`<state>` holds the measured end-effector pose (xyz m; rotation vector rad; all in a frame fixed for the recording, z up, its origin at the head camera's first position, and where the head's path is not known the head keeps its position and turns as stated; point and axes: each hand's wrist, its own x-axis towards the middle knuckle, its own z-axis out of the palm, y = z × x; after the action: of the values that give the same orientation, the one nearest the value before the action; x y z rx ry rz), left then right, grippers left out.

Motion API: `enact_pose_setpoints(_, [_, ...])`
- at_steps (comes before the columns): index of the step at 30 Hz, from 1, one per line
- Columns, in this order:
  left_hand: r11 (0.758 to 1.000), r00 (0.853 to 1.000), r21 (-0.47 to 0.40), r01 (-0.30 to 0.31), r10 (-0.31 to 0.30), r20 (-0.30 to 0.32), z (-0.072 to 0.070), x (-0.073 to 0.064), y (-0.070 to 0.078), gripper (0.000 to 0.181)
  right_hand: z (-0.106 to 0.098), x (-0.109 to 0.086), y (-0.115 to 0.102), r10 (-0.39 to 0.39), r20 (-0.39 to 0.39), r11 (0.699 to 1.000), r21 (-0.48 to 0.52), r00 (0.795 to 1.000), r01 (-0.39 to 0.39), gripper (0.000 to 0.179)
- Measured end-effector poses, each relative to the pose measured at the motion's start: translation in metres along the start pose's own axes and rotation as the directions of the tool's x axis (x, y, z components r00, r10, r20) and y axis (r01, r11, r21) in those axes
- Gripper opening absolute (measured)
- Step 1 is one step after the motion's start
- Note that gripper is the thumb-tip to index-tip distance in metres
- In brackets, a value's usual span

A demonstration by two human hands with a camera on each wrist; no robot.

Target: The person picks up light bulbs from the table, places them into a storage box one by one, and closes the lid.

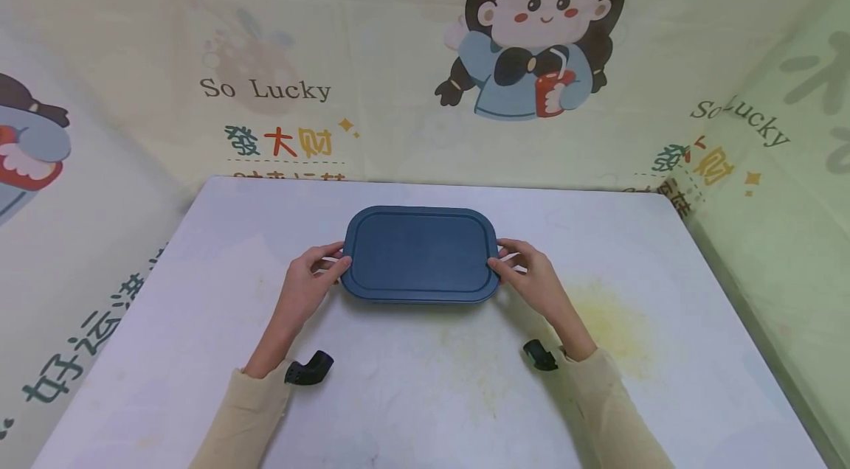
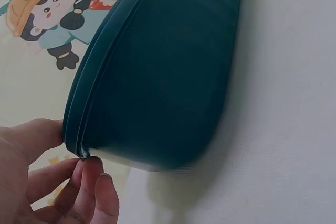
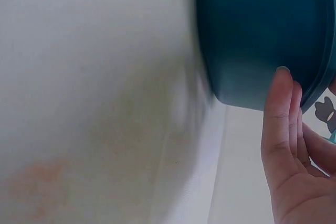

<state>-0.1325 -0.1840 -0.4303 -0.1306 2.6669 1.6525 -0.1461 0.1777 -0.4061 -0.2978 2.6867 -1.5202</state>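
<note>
A dark blue rectangular lidded container (image 1: 421, 254) with rounded corners is between the two hands, lid up, over the white table. At its left end the left hand (image 1: 311, 276) pinches the lid rim, thumb on top and fingertips beneath, as the left wrist view also shows. The right hand (image 1: 533, 279) holds the other end, its thumb on the lid's edge. In the right wrist view, the fingers (image 3: 279, 111) lie fairly straight against the container's side wall (image 3: 247, 72). Whether its base touches the table cannot be told. What the container holds is hidden.
The white table (image 1: 412, 395) has a yellowish stain (image 1: 611, 329) right of the right hand. Behind it hangs a cream cloth (image 1: 392, 49) with cartoon figures and lettering. Black wrist devices (image 1: 310, 368) sit by both beige sleeves.
</note>
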Motion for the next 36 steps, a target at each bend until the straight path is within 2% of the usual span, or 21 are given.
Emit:
enact_pose_setpoints(3, [1.0,1.0,-0.002,-0.008,0.008,0.003,0.0,0.002,0.001,0.05,-0.001,0.003,0.0,-0.006,-0.001,1.0,0.003,1.0,0.006,0.045])
enact_pose_setpoints(10, [1.0,1.0,0.0,-0.006,0.006,0.016,-0.001,0.01,0.003,0.049,0.002,0.017,0.021,-0.009,-0.01,1.0,-0.011,1.0,0.009,0.05])
enact_pose_setpoints(22, [1.0,1.0,-0.014,-0.018,0.018,0.016,0.001,0.028,0.004,0.05,0.002,0.037,0.02,-0.027,0.002,0.995,-0.093,1.0,0.027,0.049])
enact_pose_setpoints(30, [0.995,0.996,-0.026,-0.091,0.092,0.018,0.005,0.036,0.002,0.042,0.003,0.04,0.022,-0.058,0.013,0.994,-0.093,0.998,0.059,0.051])
enact_pose_setpoints(36, [0.994,0.993,0.018,-0.108,0.107,0.046,0.006,0.038,0.0,0.042,0.004,0.039,0.027,-0.09,0.034,0.992,-0.083,0.995,0.093,0.049])
